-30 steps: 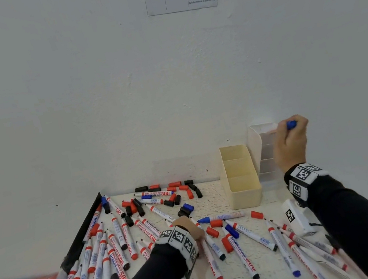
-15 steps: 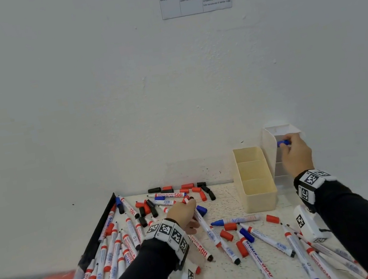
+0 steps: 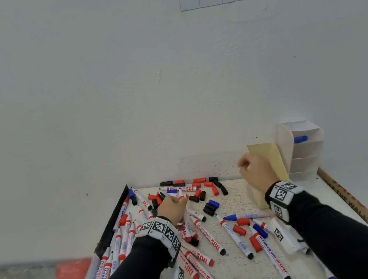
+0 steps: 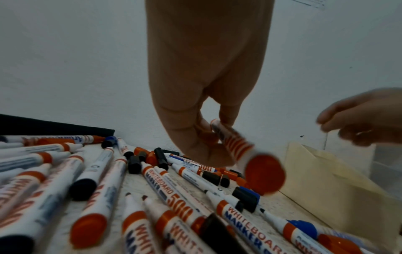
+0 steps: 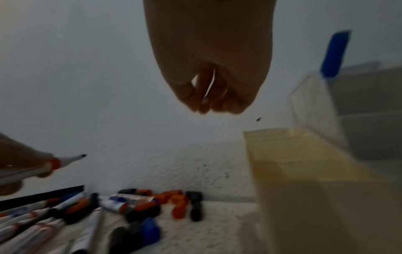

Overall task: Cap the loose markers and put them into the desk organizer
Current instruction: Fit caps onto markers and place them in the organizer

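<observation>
My right hand [image 3: 255, 173] has come away from the white desk organizer [image 3: 307, 149], which stands in the right middle of the head view against the wall. A second ago that hand carried a blue-capped marker [image 3: 300, 139] up to it. Now the marker sits in the organizer's upper slot, its blue cap poking out, and the hand hangs left of it in front of the cream bin [image 3: 270, 161]. The fingers are loosely curled and hold nothing. In the right wrist view the picture is blurred, but the curled fingertips [image 5: 208, 103] close on nothing that I can make out.

My left hand [image 3: 173, 209], low and centre in the head view, has lifted an uncapped red whiteboard marker [image 4: 237, 147] out of the pile. Thumb and fingers pinch its barrel near the nib end, and the red butt end points toward the wrist camera. The bare nib shows at the left edge of the right wrist view.

So one marker is stored and the next is in hand. I judge it now needs a red cap. Loose red caps [image 3: 204, 183] lie with black ones near the back of the tabletop [image 3: 251, 275], just beyond the left hand. Many more uncapped markers are scattered across the lower half of the frame, so the task is only begun.
</observation>
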Available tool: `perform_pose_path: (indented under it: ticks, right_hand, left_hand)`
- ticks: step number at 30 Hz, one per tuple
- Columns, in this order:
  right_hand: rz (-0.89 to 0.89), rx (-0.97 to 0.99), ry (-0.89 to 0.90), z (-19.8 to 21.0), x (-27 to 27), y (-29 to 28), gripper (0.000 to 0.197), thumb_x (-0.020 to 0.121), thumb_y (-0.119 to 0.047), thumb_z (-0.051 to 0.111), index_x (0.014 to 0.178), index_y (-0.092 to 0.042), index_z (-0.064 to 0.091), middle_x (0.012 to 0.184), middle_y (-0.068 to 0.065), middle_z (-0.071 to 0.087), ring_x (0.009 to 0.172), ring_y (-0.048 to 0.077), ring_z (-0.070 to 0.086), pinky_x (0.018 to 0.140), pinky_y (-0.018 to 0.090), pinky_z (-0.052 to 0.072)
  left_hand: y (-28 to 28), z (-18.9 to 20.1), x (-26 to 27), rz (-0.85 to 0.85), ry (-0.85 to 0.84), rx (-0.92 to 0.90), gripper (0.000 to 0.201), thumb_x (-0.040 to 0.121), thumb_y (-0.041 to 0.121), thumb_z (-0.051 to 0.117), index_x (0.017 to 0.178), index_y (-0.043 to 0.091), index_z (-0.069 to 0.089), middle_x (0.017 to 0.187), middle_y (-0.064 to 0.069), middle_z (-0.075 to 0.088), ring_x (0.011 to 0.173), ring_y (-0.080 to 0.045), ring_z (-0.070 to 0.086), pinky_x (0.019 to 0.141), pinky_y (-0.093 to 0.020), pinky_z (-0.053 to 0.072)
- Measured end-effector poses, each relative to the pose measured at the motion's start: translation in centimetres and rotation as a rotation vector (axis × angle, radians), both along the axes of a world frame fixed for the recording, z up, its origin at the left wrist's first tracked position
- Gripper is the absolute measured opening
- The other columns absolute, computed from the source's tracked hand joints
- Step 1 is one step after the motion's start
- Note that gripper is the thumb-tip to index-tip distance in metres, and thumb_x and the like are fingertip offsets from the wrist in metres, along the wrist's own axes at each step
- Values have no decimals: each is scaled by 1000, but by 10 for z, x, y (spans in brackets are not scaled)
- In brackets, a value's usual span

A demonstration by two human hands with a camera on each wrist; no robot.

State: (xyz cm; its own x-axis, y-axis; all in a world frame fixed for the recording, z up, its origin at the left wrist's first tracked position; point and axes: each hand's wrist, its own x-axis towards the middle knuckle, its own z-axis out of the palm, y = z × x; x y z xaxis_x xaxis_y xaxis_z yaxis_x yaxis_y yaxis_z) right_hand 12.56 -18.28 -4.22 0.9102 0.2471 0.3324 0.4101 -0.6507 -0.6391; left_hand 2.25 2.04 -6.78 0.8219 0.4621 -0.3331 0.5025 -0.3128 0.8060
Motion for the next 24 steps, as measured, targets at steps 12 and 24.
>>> perform_pose_path:
  ticks: [12,24]
  right_hand:
    - [184,-958,435,-44,-14,48,37,76,-20,71,109,-7,60,109,11,60,96,21,59,82,28,48]
    - [222,-383,312,-40,-22,20,13,81,-12,61,93,-18,58,84,-4,56,68,9,50,71,25,47]
  left_hand:
    - [28,-18,-4,34,48,-79,30,93,34,51,116,14,50,110,-11,61,95,-26,66,78,-41,59]
    - [-4,-28,-4,-246,-49,139,27,94,25,51,119,17,57,106,0,60,83,-7,55,61,-12,43]
